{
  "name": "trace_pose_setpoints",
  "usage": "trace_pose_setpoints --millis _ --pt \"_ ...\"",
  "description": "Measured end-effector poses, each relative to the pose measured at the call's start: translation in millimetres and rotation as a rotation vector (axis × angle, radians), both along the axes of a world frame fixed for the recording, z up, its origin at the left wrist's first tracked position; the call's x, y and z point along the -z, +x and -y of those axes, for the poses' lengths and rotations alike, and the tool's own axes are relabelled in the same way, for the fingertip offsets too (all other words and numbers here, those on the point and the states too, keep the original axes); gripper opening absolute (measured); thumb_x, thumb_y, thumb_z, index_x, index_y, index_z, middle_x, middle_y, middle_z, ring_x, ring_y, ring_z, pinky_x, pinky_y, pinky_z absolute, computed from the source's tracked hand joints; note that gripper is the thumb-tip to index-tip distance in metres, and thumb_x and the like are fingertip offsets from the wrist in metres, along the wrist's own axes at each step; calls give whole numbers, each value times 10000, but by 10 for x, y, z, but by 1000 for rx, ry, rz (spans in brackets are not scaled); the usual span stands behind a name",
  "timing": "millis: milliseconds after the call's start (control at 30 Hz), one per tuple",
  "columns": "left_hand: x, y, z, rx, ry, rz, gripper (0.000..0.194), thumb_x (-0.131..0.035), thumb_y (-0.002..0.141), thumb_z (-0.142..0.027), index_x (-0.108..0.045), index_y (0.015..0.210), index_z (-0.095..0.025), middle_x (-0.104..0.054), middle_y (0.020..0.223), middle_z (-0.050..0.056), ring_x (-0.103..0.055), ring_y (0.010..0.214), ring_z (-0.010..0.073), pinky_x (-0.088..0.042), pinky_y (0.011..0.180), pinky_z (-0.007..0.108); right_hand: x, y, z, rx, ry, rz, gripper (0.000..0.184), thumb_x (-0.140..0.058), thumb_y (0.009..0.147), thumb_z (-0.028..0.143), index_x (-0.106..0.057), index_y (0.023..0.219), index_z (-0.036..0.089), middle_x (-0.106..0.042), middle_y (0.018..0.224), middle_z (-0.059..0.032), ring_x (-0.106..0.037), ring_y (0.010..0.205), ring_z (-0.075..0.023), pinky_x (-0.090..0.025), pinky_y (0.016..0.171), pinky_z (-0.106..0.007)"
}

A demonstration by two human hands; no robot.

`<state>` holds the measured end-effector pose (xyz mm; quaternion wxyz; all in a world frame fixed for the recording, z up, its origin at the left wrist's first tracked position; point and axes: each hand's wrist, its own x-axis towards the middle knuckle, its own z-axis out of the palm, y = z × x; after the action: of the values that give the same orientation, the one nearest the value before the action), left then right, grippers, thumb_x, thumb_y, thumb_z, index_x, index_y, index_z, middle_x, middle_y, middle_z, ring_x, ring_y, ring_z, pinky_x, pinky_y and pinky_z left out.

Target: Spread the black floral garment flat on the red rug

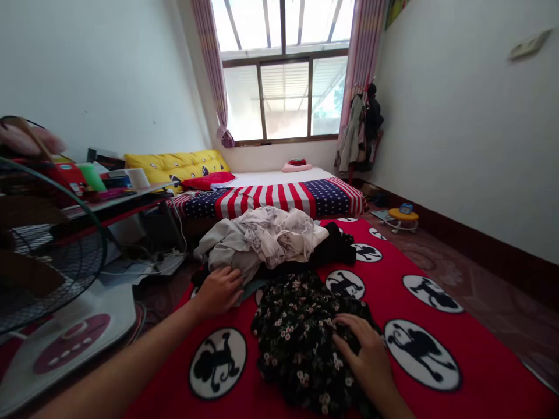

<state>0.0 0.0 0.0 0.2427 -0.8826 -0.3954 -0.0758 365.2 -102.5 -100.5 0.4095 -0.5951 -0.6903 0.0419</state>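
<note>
Head cam: left hand (219, 293) lying flat on a grey garment (227, 250), fingers spread, nothing gripped. Right hand (367, 355) pressing a black floral top (301, 343), fingers open too, both piles on a red monkey-print rug (493, 372).

I'm watching through a single camera worn on the person's head, pitched forward and down. From up there the left hand (219, 291) and right hand (364, 355) sit close in, low in the frame, above a red rug (493, 355). The view faces along the rug toward a bed (279, 201) and, farther off, a window (285, 96).
</note>
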Motion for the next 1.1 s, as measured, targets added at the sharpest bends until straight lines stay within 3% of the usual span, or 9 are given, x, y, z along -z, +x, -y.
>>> trace_pose_setpoints --millis 133,233,300,433,567,700,900,1000,1100 --pt "-562 371 -180 33 78 31 338 -419 947 -387 -678 842 -197 -651 732 47 -589 715 198 -416 733 359 -42 -44 17 21 -25 -39 296 -546 870 481 -685 1014 262 -689 1097 -59 -617 1055 -265 -484 890 -435" --pt "-904 695 -490 44 196 247 346 -438 936 -419 -637 1141 -224 -669 1055 81 -590 990 241 -404 892 402 -54 -43 29 12 -39 -68 319 -514 888 500 -690 1008 263 -693 1089 -63 -620 1047 -266 -481 889 -429" --pt "-944 812 -703 -21 201 354 506 -490 889 -523 -520 1329 -275 -542 1334 97 -486 1200 292 -341 1007 472 -54 -30 35 1 -45 -86 315 -511 893 495 -691 1013 266 -691 1095 -62 -618 1052 -265 -478 896 -424" --pt "-512 770 -987 -267 -40 330 670 -593 771 -615 -458 1381 -375 -326 1530 69 -279 1361 416 -238 1035 647 -61 -12 51 -19 -62 -121 282 -518 900 463 -688 1024 276 -686 1117 -53 -607 1076 -260 -466 917 -415" --pt "-30 646 -1082 -325 -90 247 697 -659 733 -511 -471 1382 -342 -238 1573 76 -179 1389 473 -208 1008 711 -106 -31 67 -31 -81 -160 280 -484 921 441 -684 1020 271 -686 1112 -53 -601 1082 -250 -455 917 -400" --pt "26 675 -1055 -308 -47 246 718 -668 737 -482 -455 1400 -305 -216 1578 102 -153 1396 484 -183 1009 733 -144 -58 66 -30 -81 -156 219 -555 886 397 -678 999 256 -683 1103 -53 -591 1078 -252 -442 907 -392" --pt "-34 1023 -537 -102 8 339 443 -598 807 -252 -598 1248 -218 -188 1585 114 -48 1458 379 -76 1133 631 -136 -68 66 -43 -37 -160 147 -599 848 309 -683 947 241 -683 1084 -52 -592 1047 -244 -430 891 -390" --pt "210 1202 -175 84 -149 460 353 -556 860 -290 -601 1199 -202 -267 1557 107 -189 1449 291 -214 1167 479 -160 -73 86 -60 -26 -206 148 -591 860 328 -689 920 236 -691 1051 -57 -598 1024 -239 -429 885 -388" --pt "599 1254 71 18 -341 631 585 -671 779 -285 -494 1326 -181 -259 1543 167 -296 1407 315 -353 1099 459 -197 -72 117 -85 -4 -292 202 -544 896 354 -685 818 231 -693 1004 -58 -601 999 -227 -435 887 -382"
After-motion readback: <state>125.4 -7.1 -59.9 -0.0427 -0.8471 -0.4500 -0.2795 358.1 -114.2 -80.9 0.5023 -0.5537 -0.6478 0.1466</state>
